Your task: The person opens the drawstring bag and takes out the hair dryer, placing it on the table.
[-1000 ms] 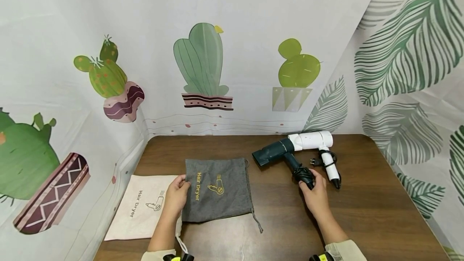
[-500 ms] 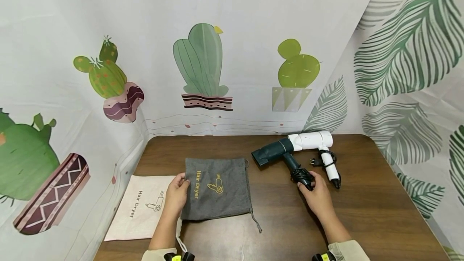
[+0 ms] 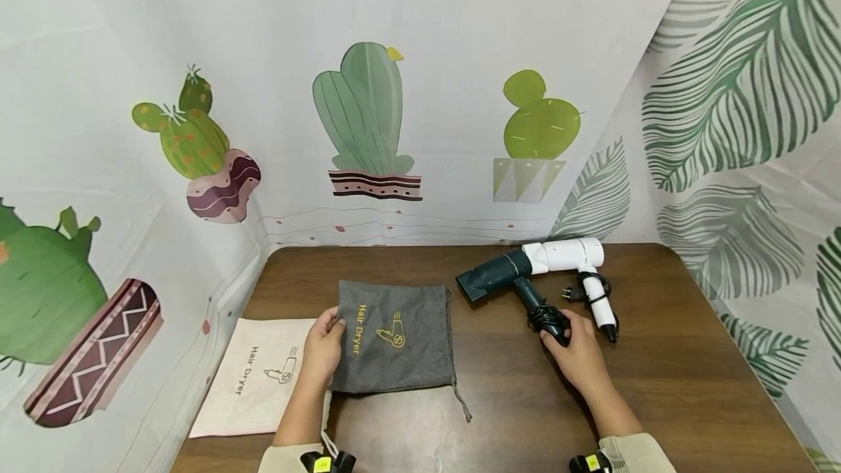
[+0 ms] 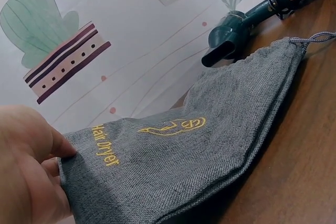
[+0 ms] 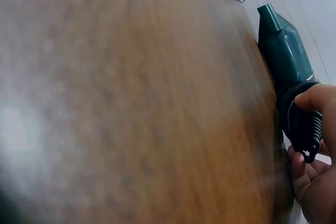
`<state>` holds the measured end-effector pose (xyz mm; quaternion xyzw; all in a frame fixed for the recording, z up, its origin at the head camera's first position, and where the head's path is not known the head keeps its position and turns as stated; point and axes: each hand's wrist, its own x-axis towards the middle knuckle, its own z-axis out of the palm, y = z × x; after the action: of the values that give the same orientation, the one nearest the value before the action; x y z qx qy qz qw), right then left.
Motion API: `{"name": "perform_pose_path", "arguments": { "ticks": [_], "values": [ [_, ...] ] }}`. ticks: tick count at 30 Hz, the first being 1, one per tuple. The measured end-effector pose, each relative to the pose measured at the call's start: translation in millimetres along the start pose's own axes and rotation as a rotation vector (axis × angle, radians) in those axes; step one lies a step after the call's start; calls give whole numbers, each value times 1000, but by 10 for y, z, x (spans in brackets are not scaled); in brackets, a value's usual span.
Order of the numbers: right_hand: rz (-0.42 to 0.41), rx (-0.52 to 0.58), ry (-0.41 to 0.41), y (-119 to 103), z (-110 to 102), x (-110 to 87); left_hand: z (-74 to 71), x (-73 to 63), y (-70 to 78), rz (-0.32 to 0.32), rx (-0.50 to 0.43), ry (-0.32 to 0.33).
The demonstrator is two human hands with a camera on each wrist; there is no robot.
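Note:
My left hand (image 3: 323, 347) pinches the left edge of a grey drawstring bag (image 3: 420, 341), thumb on top, with that edge raised off the table in the left wrist view. Yellow "Hair Dryer" lettering and a dryer outline mark the bag (image 4: 178, 166). My right hand (image 3: 577, 349) grips the handle end of a dark green hair dryer (image 3: 496, 276), where its black cord is wound. In the right wrist view the thumb lies over the coiled cord (image 5: 296, 111). The green dryer's barrel end meets a white hair dryer (image 3: 565, 254) behind it.
A pale pink drawstring bag (image 3: 252, 378) lies flat at the left, partly under my left forearm. The white dryer's plug (image 3: 573, 293) rests beside its handle. A cactus-printed cloth (image 3: 453, 93) hangs behind the brown table (image 3: 499, 414).
The grey bag's left edge has risen slightly with my left hand. My right hand keeps its grip on the green hair dryer, which has barely shifted.

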<state>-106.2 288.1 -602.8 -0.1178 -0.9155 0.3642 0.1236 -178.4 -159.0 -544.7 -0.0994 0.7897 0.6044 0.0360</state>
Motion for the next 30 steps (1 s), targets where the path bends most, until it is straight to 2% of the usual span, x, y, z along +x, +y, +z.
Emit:
{"name": "perform_pose_path", "arguments": {
  "ticks": [10, 30],
  "values": [
    [0, -21, -40, 20, -16, 20, 19, 40, 21, 16, -1, 12],
    [4, -22, -55, 50, -23, 32, 21, 117, 156, 44, -53, 22]
  ]
}}
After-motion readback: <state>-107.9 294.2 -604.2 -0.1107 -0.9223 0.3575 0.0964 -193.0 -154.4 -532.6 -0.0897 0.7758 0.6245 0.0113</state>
